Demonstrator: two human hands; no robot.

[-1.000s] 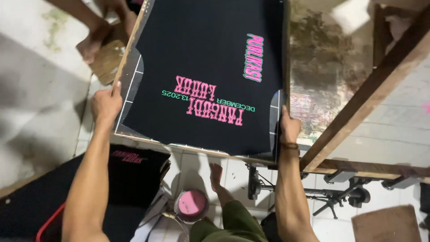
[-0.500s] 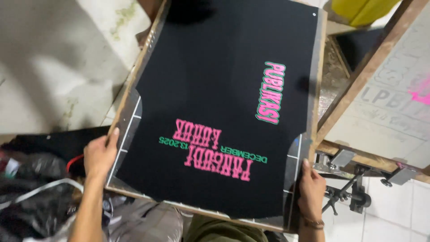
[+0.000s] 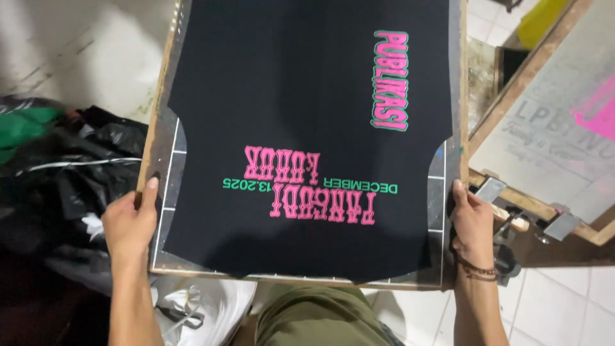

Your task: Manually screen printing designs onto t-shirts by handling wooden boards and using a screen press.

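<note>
I hold a flat wooden-edged board with a black garment spread over it. Pink and green lettering is printed on the cloth, upside down from where I stand. My left hand grips the board's left edge near its lower corner, thumb on top. On the right edge, also near the lower corner, my right hand grips the board; a dark band sits on that wrist. The board's far end runs out of view at the top.
A wooden-framed printing screen with a pink ink patch stands to the right, its metal clamps close to my right hand. Black bags and dark cloth are piled at the left. White floor tiles lie below; a yellow object is at top right.
The board has come closer and fills more of the view. The surroundings slid past: the pink-lidded tub and other person's hands are gone, the printing screen and black bags now show.
</note>
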